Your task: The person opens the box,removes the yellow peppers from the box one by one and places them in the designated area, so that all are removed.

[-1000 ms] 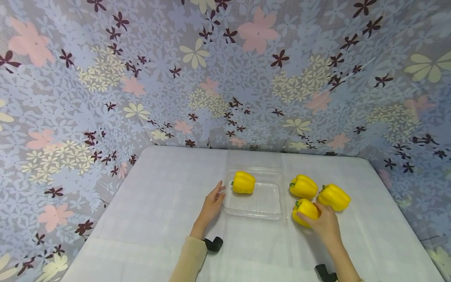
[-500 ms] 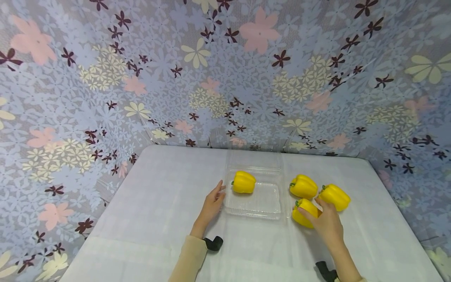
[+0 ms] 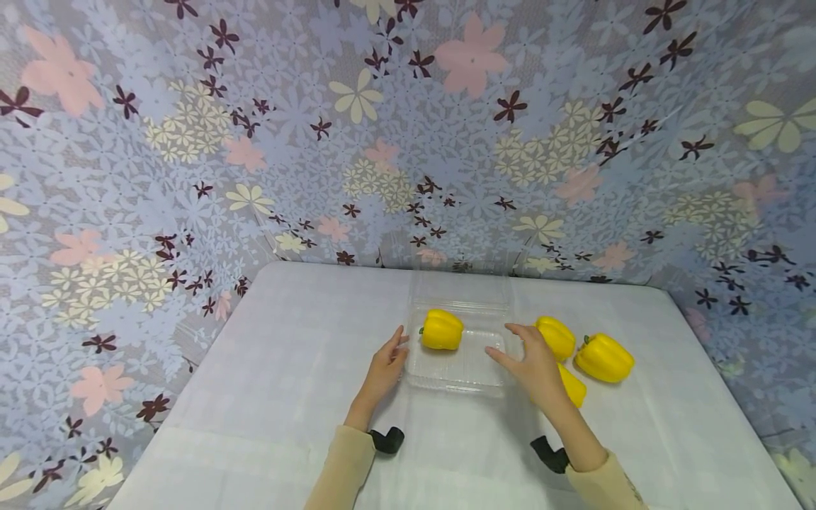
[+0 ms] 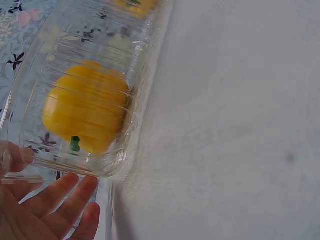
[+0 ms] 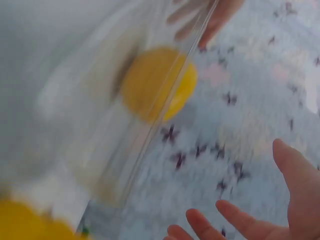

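Note:
In the head view, a clear plastic clamshell box (image 3: 457, 388) stands on the table with its lid (image 3: 460, 288) folded back. One yellow bell pepper (image 3: 443, 330) lies in its back left part, stem to the left. My left hand (image 3: 384, 366) is at the box's left edge; the left wrist view shows its fingers (image 4: 55, 195) loosely extended beside the rim. My right hand (image 3: 534, 361) hovers by the box's right edge, thumb and fingers spread, holding nothing. Behind it, two bell peppers (image 3: 557, 338) (image 3: 574, 386) are partly hidden, with a third bell pepper (image 3: 604, 358) farther right.
A white cloth covers the table (image 3: 287, 368). A flower-patterned curtain (image 3: 382, 142) hangs close behind the table's back edge. Black wrist mounts (image 3: 387, 440) are on both forearms.
My right hand has let go of the front bell pepper and moved left to the box's right edge. That pepper stays on the table. The left hand has not moved.

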`<move>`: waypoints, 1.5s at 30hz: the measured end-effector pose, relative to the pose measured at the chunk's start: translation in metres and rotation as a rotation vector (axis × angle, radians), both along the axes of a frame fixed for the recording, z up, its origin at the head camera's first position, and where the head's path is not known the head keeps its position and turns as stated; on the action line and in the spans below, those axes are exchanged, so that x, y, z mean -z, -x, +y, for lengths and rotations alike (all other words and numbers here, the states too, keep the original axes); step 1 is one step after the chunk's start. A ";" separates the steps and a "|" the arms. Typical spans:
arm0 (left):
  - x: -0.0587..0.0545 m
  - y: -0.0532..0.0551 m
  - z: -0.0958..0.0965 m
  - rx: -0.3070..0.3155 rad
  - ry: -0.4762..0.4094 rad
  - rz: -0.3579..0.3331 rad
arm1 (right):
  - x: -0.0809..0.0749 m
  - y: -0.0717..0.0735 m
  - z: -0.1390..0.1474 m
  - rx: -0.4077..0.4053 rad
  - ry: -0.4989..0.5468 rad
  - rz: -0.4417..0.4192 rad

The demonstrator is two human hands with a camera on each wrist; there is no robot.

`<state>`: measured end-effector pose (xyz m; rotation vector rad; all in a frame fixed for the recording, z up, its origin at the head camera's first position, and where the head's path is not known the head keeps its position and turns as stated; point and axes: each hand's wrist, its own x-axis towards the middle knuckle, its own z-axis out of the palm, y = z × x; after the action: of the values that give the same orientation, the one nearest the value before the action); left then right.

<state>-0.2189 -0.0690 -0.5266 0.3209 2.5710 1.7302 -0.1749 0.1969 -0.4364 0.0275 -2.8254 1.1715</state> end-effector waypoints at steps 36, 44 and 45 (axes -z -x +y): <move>-0.032 -0.014 0.002 0.010 -0.022 0.014 | 0.049 0.078 -0.096 -0.166 -0.066 0.093; -0.002 0.000 0.001 -0.017 -0.008 0.035 | 0.057 0.080 -0.097 -0.163 -0.146 0.139; 0.000 0.000 0.001 -0.017 -0.006 0.034 | 0.058 0.080 -0.097 -0.161 -0.161 0.148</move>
<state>-0.2193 -0.0682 -0.5265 0.3327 2.6000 1.7530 -0.2553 0.1001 -0.4942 0.3423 -2.8197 0.9224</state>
